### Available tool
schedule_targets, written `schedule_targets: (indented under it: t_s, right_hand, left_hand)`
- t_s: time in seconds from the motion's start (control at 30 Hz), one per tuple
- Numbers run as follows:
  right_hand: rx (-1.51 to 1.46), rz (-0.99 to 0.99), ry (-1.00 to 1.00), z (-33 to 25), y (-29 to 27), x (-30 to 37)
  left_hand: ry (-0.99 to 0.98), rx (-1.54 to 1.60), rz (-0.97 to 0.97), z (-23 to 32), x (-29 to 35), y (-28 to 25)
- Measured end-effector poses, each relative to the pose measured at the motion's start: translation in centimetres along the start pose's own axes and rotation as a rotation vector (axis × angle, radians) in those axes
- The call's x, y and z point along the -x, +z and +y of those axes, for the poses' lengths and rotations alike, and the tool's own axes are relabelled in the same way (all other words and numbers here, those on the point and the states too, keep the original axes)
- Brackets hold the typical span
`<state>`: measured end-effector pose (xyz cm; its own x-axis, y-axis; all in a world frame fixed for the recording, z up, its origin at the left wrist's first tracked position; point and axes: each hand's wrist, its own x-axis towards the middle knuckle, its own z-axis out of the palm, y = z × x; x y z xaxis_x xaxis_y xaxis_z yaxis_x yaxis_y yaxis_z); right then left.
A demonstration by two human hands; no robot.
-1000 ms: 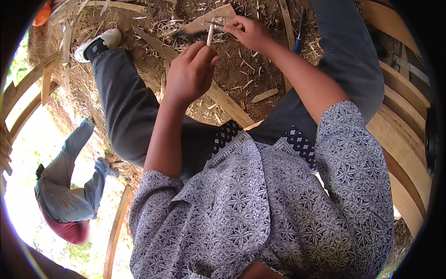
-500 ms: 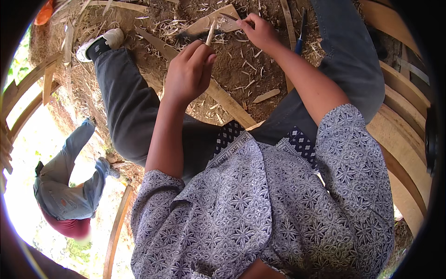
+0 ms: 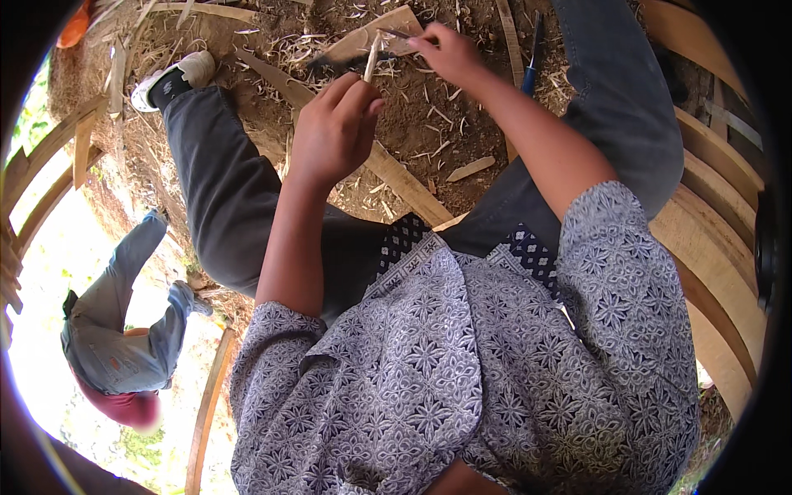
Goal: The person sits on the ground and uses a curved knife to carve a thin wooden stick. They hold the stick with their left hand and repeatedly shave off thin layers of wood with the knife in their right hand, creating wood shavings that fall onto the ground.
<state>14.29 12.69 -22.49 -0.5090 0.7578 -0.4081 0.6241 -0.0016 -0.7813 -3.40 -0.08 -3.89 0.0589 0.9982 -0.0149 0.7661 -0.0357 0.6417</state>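
Observation:
My left hand (image 3: 337, 128) is closed round a pale wooden stick (image 3: 374, 58), whose whittled end points up and away from me. In my right hand (image 3: 450, 54) is a knife, its handle hidden by the fingers. The dark, narrow knife blade (image 3: 396, 34) reaches left to the tip of the stick; whether it touches the wood I cannot tell. Just beyond both hands, a flat piece of wood (image 3: 355, 44) lies on the ground among curled shavings.
A blue-handled tool (image 3: 529, 78) lies by my right leg. Wooden boards (image 3: 404, 183) and a pointed offcut (image 3: 471, 169) rest on the dirt between my legs. Curved timbers (image 3: 716, 223) stand at the right. At the left, another person (image 3: 124, 346) bends over outside.
My right hand has shifted slightly to the left with the knife, and its blade now lies nearer the stick's tip. The left hand has barely moved.

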Motion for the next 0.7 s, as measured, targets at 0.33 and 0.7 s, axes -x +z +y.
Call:
schedule_targets:
  t_s: [0.33,0.7]
  right_hand:
    - [-0.463,-0.025,-0.046,-3.5,1.3,-0.6]
    - [-0.015,0.407,0.227,-3.8,1.7,-2.5]
  left_hand:
    - [0.076,0.001,-0.086,0.4,0.3,0.4]
    - [0.053,0.029,-0.055,0.8,0.4,0.4]
